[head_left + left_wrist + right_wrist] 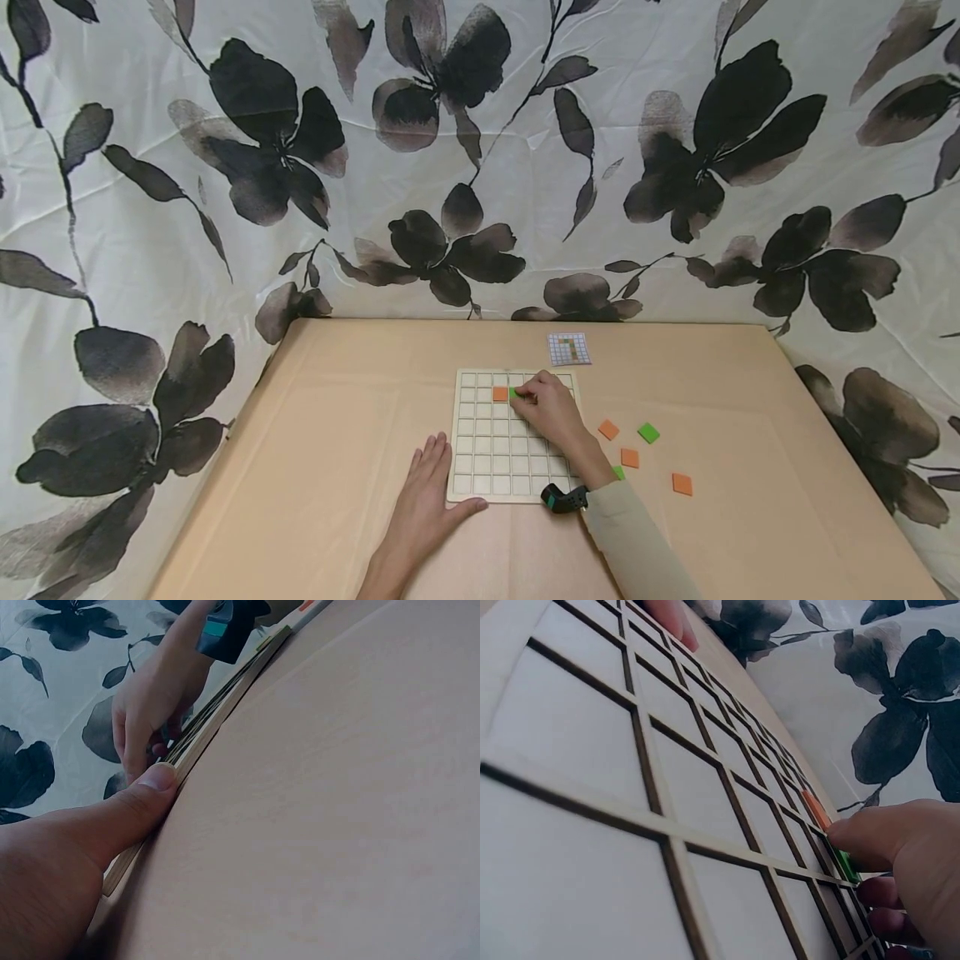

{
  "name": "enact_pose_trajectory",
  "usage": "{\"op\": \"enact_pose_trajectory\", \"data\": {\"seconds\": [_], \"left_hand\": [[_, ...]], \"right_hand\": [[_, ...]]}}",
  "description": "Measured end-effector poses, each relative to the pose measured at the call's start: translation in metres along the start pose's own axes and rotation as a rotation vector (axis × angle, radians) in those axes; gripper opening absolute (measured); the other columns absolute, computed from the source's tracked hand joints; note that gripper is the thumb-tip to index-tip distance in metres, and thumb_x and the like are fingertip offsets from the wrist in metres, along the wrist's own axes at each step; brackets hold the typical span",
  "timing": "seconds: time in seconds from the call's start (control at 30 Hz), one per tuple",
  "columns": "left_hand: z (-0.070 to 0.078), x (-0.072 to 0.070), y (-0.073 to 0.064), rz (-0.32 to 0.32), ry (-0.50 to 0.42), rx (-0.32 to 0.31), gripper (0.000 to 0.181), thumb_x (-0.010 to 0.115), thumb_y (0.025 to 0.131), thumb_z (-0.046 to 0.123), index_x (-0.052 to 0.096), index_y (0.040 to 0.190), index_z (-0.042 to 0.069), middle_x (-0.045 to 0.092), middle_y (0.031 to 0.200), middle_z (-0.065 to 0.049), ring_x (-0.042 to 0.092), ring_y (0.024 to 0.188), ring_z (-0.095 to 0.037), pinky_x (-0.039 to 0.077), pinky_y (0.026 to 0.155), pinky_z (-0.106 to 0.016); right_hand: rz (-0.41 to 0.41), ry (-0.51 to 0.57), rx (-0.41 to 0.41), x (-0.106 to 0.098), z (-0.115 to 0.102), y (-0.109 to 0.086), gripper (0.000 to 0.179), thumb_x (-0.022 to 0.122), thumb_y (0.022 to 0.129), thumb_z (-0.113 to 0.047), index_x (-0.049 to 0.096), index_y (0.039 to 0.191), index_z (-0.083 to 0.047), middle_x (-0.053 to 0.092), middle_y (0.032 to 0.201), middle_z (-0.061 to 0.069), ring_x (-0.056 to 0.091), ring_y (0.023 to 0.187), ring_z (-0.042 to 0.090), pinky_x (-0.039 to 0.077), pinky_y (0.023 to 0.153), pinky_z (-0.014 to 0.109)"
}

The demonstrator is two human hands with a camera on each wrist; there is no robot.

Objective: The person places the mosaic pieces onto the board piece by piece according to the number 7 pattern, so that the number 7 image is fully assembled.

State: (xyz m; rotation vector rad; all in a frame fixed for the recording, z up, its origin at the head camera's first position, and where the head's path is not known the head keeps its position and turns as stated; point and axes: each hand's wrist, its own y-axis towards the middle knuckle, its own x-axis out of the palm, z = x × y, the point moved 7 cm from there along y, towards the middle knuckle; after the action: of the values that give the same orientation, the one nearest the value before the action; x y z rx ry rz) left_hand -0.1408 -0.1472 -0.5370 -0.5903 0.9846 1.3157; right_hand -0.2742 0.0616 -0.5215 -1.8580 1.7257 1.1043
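- Green square tile (513,394), pinched in the right hand (551,410), seating unclear
- Pale gridded board (480,448), left hand (429,492) spread against it
- Orange square tile (500,394) lying on it

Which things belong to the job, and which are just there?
Job:
pale wooden grid board
orange square tile on it
green square tile in right hand
probably loose orange and green square tiles, small printed card

Likely incidental:
black wristband
dark-flowered white cloth
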Motion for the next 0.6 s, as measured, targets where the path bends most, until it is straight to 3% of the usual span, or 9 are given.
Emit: {"op": "enact_pose_trajectory", "data": {"seconds": [0.33, 0.6], "left_hand": [[-0.0014, -0.005, -0.0026, 0.035, 0.011, 0.033, 0.106, 0.072, 0.076, 0.068, 0.044, 0.147, -0.006, 0.041, 0.157, -0.021, 0.034, 0.15, -0.036, 0.025, 0.127, -0.047], [-0.0034, -0.0061, -0.0057, 0.007, -0.001, 0.022, 0.107, 0.073, 0.075, 0.067, 0.043, 0.147, -0.006, 0.04, 0.158, -0.02, 0.033, 0.151, -0.035, 0.024, 0.127, -0.047]], "right_hand": [[0.047, -0.058, 0.003, 0.0009, -0.0076, -0.0046, 0.025, 0.08, 0.085, -0.031, 0.08, 0.098, -0.01, 0.065, 0.092, 0.001, 0.06, 0.084, 0.018, 0.057, 0.072, 0.034], [0.065, -0.072, 0.014, 0.0019, -0.0101, -0.0088, 0.023, 0.079, 0.086, -0.03, 0.08, 0.097, -0.01, 0.065, 0.091, 0.001, 0.061, 0.084, 0.019, 0.057, 0.071, 0.035]]}}
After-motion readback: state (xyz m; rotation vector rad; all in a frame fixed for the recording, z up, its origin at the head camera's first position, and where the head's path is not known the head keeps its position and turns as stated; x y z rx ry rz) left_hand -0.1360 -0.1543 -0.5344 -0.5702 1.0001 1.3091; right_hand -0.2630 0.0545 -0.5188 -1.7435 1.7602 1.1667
